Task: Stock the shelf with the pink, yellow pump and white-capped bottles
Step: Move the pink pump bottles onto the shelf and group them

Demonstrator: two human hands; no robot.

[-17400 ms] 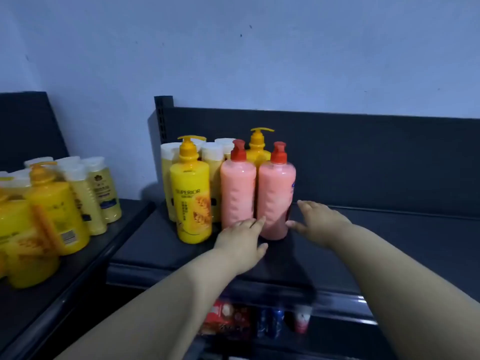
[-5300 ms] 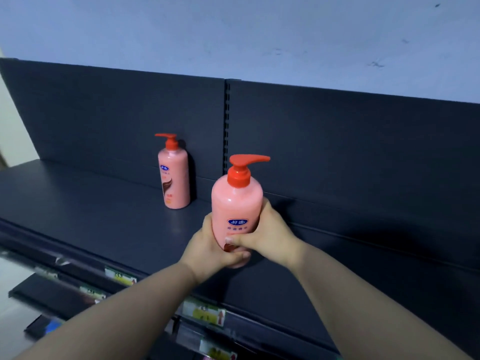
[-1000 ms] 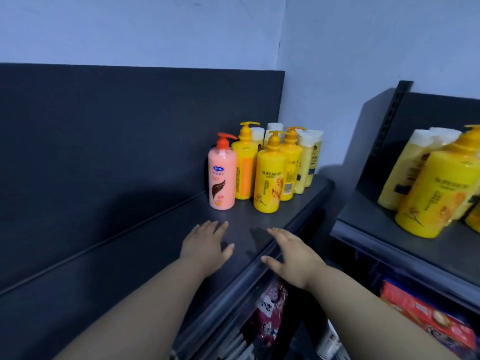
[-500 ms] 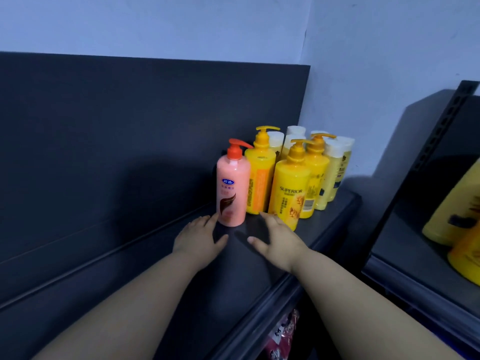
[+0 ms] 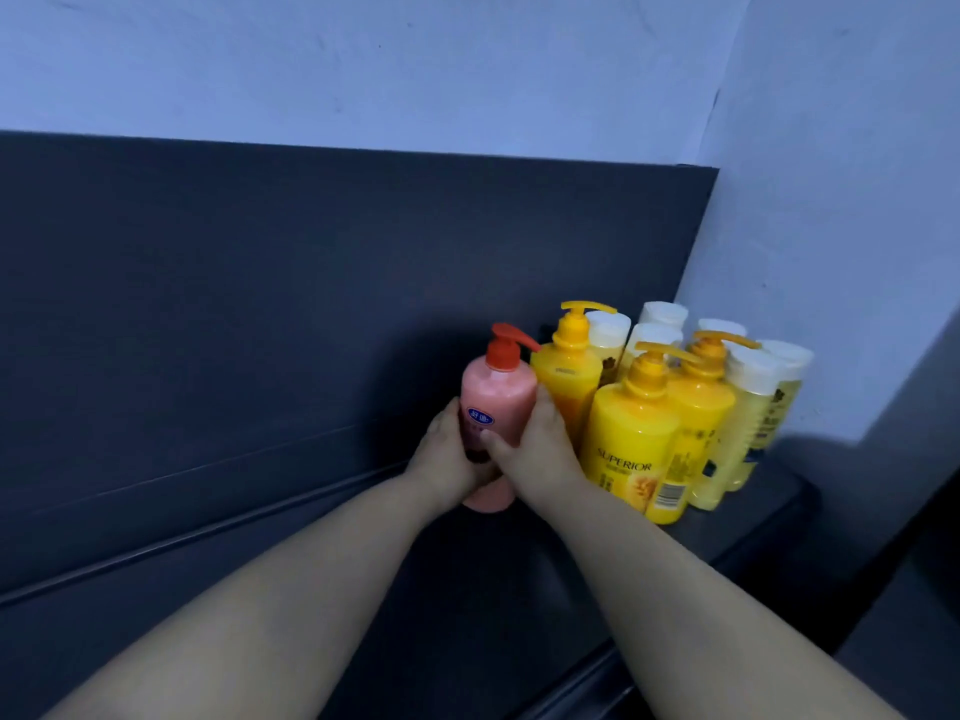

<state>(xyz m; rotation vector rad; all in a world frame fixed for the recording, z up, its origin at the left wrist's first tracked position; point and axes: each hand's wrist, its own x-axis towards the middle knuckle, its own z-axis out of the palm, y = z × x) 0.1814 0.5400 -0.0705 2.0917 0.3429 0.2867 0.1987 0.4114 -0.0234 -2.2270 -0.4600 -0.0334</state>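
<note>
The fingers [image 5: 442, 426] of my left hand [image 5: 449, 457] were curled round the left flank of the pink bottle [image 5: 501, 400], pressed close together. My right hand [image 5: 537, 452] wrapped the other flank, its thumb across the front just below the blue label and its other fingers hidden behind. I judged the low, two-handed hold made sense: the red pump makes the bottle top-heavy, and clasping the body steadies it upright. The bottle stood just right of the frame's centre, its base showing beneath my wrists, low on the shelf [image 5: 467, 600]; whether it was resting there I could not tell. My right knuckles sat just beside the yellow pump bottles [image 5: 631, 439], which crowded the right-centre of the frame. The white-capped bottles [image 5: 756, 371] were packed behind them, against the pale wall [image 5: 831, 200]. There was no slack on that side, so a careless swing could topple the cluster. The dark back panel [image 5: 311, 283] closed off everything behind. The bare shelf ran toward the lower left, and its front lip [image 5: 587, 678] crossed the lower right; open room, I reckoned, lay leftward and toward me.
</note>
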